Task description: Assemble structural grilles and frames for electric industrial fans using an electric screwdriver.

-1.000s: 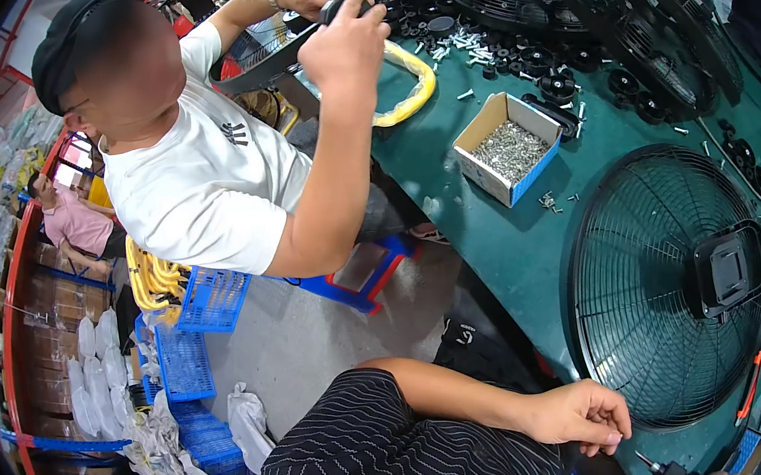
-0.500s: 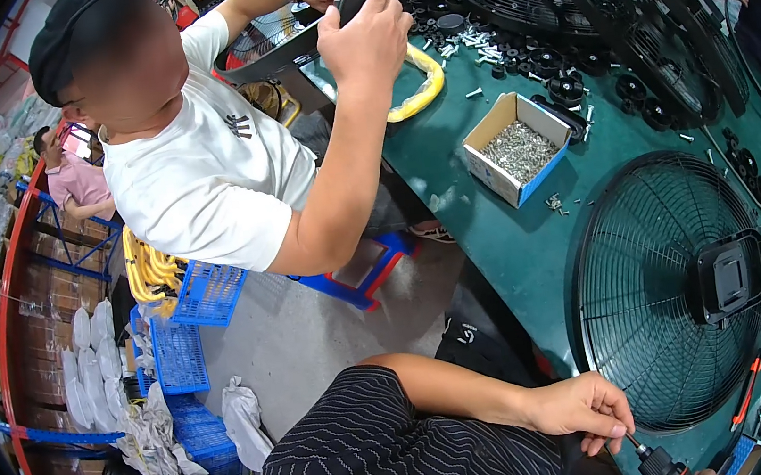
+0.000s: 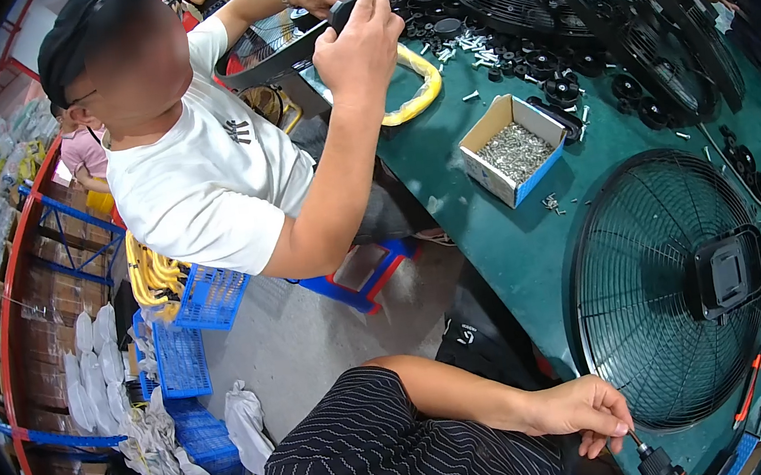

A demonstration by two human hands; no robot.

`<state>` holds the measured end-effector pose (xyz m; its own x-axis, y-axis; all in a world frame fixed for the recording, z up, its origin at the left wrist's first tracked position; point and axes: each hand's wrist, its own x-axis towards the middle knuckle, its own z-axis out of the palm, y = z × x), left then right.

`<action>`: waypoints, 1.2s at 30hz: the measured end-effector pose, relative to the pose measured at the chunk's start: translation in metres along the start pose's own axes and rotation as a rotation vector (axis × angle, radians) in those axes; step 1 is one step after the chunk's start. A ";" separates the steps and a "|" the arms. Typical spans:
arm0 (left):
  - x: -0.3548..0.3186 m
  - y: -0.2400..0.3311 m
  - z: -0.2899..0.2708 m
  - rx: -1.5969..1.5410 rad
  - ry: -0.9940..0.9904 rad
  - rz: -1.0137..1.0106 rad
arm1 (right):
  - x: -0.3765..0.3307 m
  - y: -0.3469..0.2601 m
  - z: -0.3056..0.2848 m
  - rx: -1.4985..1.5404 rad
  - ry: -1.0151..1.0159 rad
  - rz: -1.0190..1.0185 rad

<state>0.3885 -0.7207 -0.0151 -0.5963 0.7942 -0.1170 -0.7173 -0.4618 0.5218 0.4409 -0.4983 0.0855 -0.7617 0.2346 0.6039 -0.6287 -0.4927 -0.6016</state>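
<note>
The person's left hand (image 3: 577,408) sits at the near edge of the green table (image 3: 496,252), fingers curled loosely and pointing down toward a black screwdriver (image 3: 657,465) poking up at the bottom of the frame. It looks like the fingertips touch the thin bit, but I can't tell if that grip is actually closed on it or just resting there. The right hand isn't in the shot at all.

Just beside that hand lies the big round black fan guard (image 3: 668,292), flat on the table, with a black square hub (image 3: 731,268) in the middle.

My take on how it'll handle: a wire guard like that is light for its size but awkward and a bit springy, so the thin wires would flex if you pinch them. Better to grab the outer rim or the solid hub. The screwdriver is stiff and small; hold the fat body, not the bit.

Farther back there's an open cardboard box of screws (image 3: 514,151), with a few loose ones on the table near it, and more black guards stacked at the far side. A co-worker in a white t-shirt (image 3: 204,193) sits across, both hands up on another guard, next to a yellow hose.
</note>
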 end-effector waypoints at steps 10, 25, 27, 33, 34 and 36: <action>0.001 -0.003 0.000 -0.008 -0.006 -0.004 | 0.009 -0.010 -0.028 0.124 -0.205 0.131; 0.003 -0.021 0.002 -0.073 -0.008 -0.122 | 0.002 -0.013 -0.023 -0.022 -0.302 0.221; 0.004 -0.025 0.004 -0.132 0.020 -0.197 | -0.025 -0.015 -0.018 -0.160 0.086 -0.063; 0.012 -0.028 0.016 -0.266 0.070 -0.361 | -0.039 -0.011 -0.019 -0.202 0.155 -0.156; 0.012 -0.029 0.017 -0.277 0.068 -0.371 | -0.036 -0.009 -0.018 -0.119 0.135 -0.138; 0.014 -0.033 0.021 -0.280 0.109 -0.452 | -0.035 -0.009 -0.013 -0.049 0.125 -0.102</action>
<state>0.4111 -0.6862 -0.0165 -0.2291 0.8993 -0.3726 -0.9707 -0.1828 0.1557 0.4713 -0.4915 0.0627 -0.7054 0.3847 0.5953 -0.7081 -0.4203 -0.5675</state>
